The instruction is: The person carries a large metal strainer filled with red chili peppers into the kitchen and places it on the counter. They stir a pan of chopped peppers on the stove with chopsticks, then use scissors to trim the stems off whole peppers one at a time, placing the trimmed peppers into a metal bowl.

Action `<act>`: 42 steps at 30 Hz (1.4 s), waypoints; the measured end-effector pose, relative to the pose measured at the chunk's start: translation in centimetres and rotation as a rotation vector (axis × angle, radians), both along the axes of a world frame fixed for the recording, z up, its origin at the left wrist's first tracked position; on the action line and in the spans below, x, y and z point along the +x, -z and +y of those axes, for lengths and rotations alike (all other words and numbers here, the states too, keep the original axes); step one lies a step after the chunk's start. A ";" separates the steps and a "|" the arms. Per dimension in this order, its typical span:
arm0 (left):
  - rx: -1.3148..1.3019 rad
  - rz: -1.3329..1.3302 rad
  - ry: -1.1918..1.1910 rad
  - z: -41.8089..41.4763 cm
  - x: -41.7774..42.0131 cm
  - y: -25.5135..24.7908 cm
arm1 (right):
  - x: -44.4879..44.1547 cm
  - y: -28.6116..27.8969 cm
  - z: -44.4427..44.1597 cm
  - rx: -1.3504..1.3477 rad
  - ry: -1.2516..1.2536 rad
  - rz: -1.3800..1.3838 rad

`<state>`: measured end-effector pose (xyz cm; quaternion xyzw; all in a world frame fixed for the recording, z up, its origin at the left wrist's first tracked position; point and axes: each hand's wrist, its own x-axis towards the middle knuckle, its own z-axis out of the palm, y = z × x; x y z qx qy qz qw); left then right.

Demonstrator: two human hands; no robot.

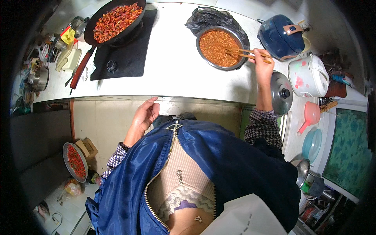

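Observation:
My right hand [263, 64] grips a pair of wooden chopsticks [249, 53], their tips sunk in ground red chilli [217, 45]. A round metal bowl [202, 56] holds the chilli on the white countertop [173, 55]. Crumpled behind the bowl is a black plastic bag [210, 18]. Below the counter's front edge, my left hand [147, 113] hangs with loosely curled fingers and nothing in it. To the left, a wok [89, 32] of chopped dried red chillies [117, 22] sits tilted over a black induction cooktop [123, 55], its wooden handle [81, 69] pointing towards me.
Right of the bowl are a dark blue cooker [277, 36], a white rice cooker [307, 76], a metal lid [280, 95] and a pink ladle [311, 113]. A pale plastic container [72, 58] lies left of the cooktop. Low at left stands a basin of whole red chillies [75, 161].

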<state>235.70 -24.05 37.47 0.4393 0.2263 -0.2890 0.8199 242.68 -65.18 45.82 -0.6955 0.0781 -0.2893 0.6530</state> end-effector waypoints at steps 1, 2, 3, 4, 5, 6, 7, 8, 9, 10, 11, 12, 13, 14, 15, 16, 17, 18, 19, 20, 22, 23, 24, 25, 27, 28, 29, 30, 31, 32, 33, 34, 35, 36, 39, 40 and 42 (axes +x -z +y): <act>-0.013 0.003 -0.036 1.1 0.0 -0.4 | 0.3 -1.3 1.0 0.081 -0.005 -0.014; -0.045 0.006 -0.051 2.2 -0.3 -0.7 | 0.6 -1.8 1.9 -0.003 0.018 -0.009; -0.057 -0.011 -0.066 4.6 1.2 -1.9 | 2.2 -1.3 3.5 -0.172 0.012 -0.021; -0.064 -0.034 -0.070 8.5 3.3 -2.7 | 3.4 -0.8 6.6 -0.137 0.084 -0.020; -0.091 -0.044 -0.080 13.8 4.3 -1.5 | 3.3 -0.5 11.1 0.002 0.145 -0.042; -0.091 -0.046 -0.111 19.3 3.6 -1.8 | 1.6 -1.0 16.5 0.056 0.185 -0.072; -0.093 -0.045 -0.137 24.7 1.8 -2.3 | -0.7 -1.8 21.6 0.149 0.156 -0.146; -0.141 -0.077 -0.175 29.6 0.4 -2.9 | -2.3 -3.8 26.4 0.163 0.156 -0.168; -0.162 -0.094 -0.226 33.2 -0.8 -3.5 | -3.3 -6.1 30.0 0.230 0.084 -0.243; -0.180 -0.115 -0.276 35.3 -0.9 -4.2 | -2.7 -8.6 32.8 0.257 0.012 -0.283; -0.195 -0.136 -0.320 37.5 -0.9 -5.2 | -2.2 -10.9 35.9 0.286 -0.055 -0.321; -0.211 -0.156 -0.373 39.5 -0.6 -5.8 | -1.1 -12.5 38.9 0.261 -0.129 -0.325; -0.215 -0.193 -0.423 41.3 -0.5 -6.1 | 0.3 -13.1 41.7 0.253 -0.201 -0.325; -0.221 -0.210 -0.470 42.6 -0.6 -6.2 | 0.7 -14.1 44.6 0.241 -0.289 -0.288; -0.235 -0.226 -0.505 43.2 -0.9 -6.2 | 1.3 -14.6 46.3 0.202 -0.364 -0.253; -0.209 -0.238 -0.561 44.0 -1.8 -6.8 | 1.8 -14.6 48.3 0.089 -0.434 -0.223; -0.185 -0.283 -0.591 46.0 -2.4 -7.7 | 2.7 -14.7 51.7 -0.011 -0.488 -0.150; -0.173 -0.308 -0.608 49.5 -1.6 -8.9 | 4.0 -14.8 56.3 -0.088 -0.567 -0.127; -0.168 -0.335 -0.605 54.0 0.4 -10.1 | 7.1 -13.7 61.4 -0.068 -0.690 -0.148; -0.126 -0.342 -0.596 59.1 2.6 -11.0 | 9.8 -13.3 67.2 -0.189 -0.730 -0.108; -0.099 -0.445 -0.487 66.6 6.1 -13.5 | 15.8 -11.8 77.4 -0.394 -0.789 -0.141; -0.056 -0.481 -0.442 69.9 8.0 -14.9 | 18.7 -11.6 82.0 -0.466 -0.750 -0.093; 0.033 -0.503 -0.389 72.7 9.9 -16.5 | 21.8 -11.3 85.3 -0.514 -0.692 -0.098; 0.119 -0.512 -0.346 73.6 10.4 -17.0 | 23.8 -10.7 86.4 -0.565 -0.648 -0.092; 0.270 -0.535 -0.227 73.8 10.2 -16.9 | 25.1 -11.3 85.9 -0.695 -0.439 -0.068; 0.324 -0.544 -0.169 72.5 10.1 -16.7 | 25.8 -11.1 83.6 -0.659 -0.393 -0.142; 0.381 -0.558 -0.103 71.6 10.5 -16.5 | 26.4 -11.4 81.1 -0.608 -0.373 -0.139; 0.414 -0.580 -0.054 71.5 11.1 -16.2 | 26.9 -11.8 79.8 -0.524 -0.374 -0.127; 0.435 -0.599 -0.015 71.8 12.0 -16.2 | 25.9 -13.1 80.3 -0.385 -0.373 -0.114; 0.460 -0.615 0.010 72.0 12.9 -15.8 | 27.9 -11.9 79.7 -0.483 -0.251 -0.118; 0.477 -0.636 0.057 72.3 13.9 -15.6 | 29.1 -11.0 78.8 -0.582 -0.106 -0.114; 0.506 -0.657 0.100 73.1 14.5 -15.4 | 29.1 -10.6 80.2 -0.682 -0.003 -0.070; 0.534 -0.678 0.141 73.9 15.0 -15.3 | 29.4 -9.7 82.0 -0.698 0.015 -0.078; 0.556 -0.703 0.191 74.5 15.5 -15.1 | 29.9 -8.3 83.6 -0.695 0.007 -0.106; 0.510 -0.723 0.183 76.3 15.9 -14.1 | 30.0 -7.2 90.8 -0.503 -0.177 -0.098; 0.520 -0.714 0.189 76.6 16.0 -13.9 | 29.7 -7.6 92.5 -0.466 -0.216 -0.131; 0.543 -0.692 0.196 77.3 16.2 -13.5 | 28.1 -9.2 95.9 -0.435 -0.253 -0.149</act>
